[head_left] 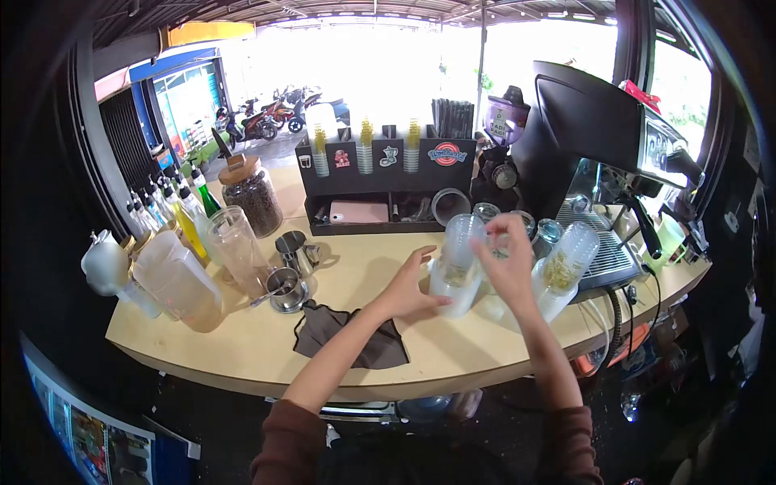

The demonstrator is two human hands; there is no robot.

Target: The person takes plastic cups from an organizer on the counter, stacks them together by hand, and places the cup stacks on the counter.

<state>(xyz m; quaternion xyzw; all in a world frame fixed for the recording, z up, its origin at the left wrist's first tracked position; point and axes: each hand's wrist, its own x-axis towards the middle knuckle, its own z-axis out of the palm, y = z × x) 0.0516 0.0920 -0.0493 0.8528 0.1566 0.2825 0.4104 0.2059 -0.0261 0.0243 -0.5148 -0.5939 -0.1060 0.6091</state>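
A tall stack of clear plastic cups with yellow-green print stands on the counter before me. My left hand is at its left side, thumb and fingers spread apart. On the other side, near the upper part of the stack, is my right hand. Its fingers are bent but apart, and the thumb is by the cup wall; whether it touches is hard to tell. A second stack of printed cups stands to the right of that hand. Several glass jars are behind, partly hidden by the right hand.
A dark cloth lies left of centre, near metal pitchers. Plastic jugs, syrup bottles and a coffee bean jar stand at left. A black organizer holds cups and a phone. An espresso machine is at right.
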